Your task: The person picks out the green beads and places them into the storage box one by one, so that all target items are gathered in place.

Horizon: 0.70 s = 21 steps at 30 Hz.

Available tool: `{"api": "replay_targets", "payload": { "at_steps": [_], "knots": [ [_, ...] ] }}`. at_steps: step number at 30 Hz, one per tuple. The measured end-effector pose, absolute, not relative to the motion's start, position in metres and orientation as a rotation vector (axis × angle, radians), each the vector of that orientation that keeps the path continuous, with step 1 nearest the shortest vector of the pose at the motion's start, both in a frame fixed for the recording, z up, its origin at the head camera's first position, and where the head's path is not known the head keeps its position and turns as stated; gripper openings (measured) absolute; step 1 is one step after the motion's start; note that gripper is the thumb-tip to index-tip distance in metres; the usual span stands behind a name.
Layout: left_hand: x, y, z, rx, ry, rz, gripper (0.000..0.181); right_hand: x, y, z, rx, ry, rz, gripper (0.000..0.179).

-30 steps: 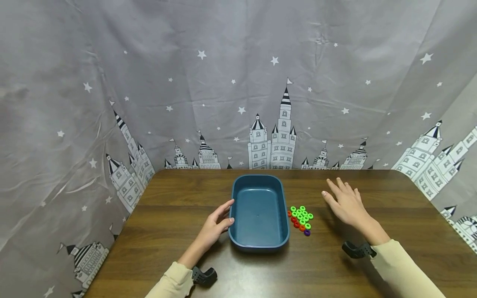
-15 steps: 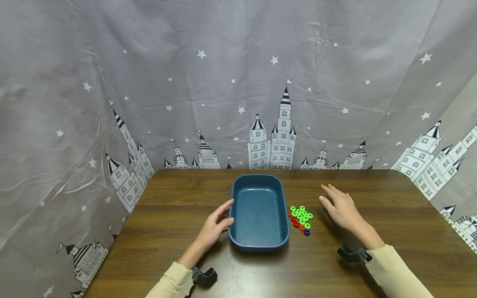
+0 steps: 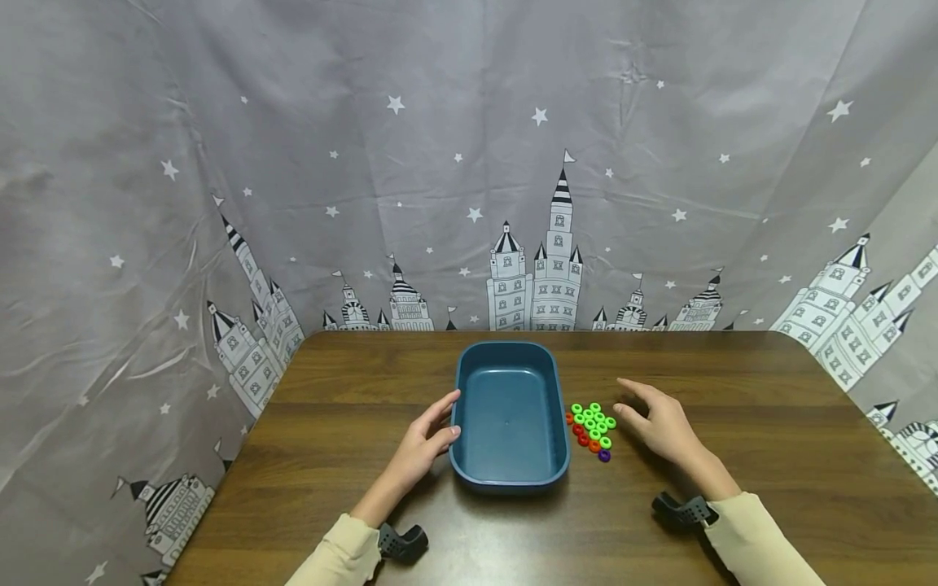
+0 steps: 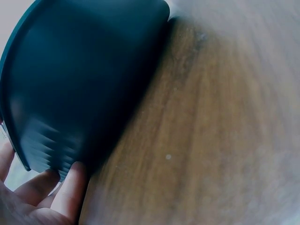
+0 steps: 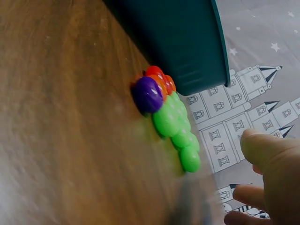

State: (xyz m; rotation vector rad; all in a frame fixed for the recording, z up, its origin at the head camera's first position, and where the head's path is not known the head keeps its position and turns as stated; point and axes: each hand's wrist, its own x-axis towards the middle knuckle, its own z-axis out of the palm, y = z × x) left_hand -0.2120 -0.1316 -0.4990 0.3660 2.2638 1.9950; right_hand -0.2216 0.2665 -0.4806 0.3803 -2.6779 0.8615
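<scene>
A dark blue rectangular plastic bin point(image 3: 507, 427) stands mid-table, with nothing lying on its floor. My left hand point(image 3: 418, 446) holds its left side, thumb and index finger at the rim; in the left wrist view other fingers point(image 4: 70, 190) press the ridged outer wall point(image 4: 56, 145). Right of the bin lies a cluster of small rings point(image 3: 593, 424), mostly green, with red, orange and one purple ring point(image 3: 604, 456). Just to the right of them hovers my right hand point(image 3: 663, 427), holding nothing, its thumb and index finger extended toward the green rings point(image 5: 171, 119) and apart.
The brown wooden table point(image 3: 352, 382) extends to both sides. Behind it hangs a grey curtain point(image 3: 410, 187) printed with castles and stars. A dark wrist-worn camera point(image 3: 401, 544) sits at each cuff.
My right hand has come left and nearer the rings, its fingers drawing in from a wide spread. The left hand, the bin and the rings stay as they were.
</scene>
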Motion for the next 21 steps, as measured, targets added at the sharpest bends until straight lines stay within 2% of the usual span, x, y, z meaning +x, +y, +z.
{"api": "replay_targets", "payload": {
  "at_steps": [6,14,21],
  "knots": [
    [-0.211,-0.132,-0.498,0.343,2.270,1.984,0.056,-0.220,0.262,-0.489,0.375,-2.679,0.899,0.042],
    [-0.211,-0.131,-0.498,0.344,2.275,1.977,0.056,-0.221,0.261,-0.496,0.426,-2.682,0.865,0.028],
    [-0.211,-0.132,-0.498,0.359,2.272,1.975,0.056,-0.219,0.261,-0.501,0.421,-2.690,0.858,0.026]
  ]
}}
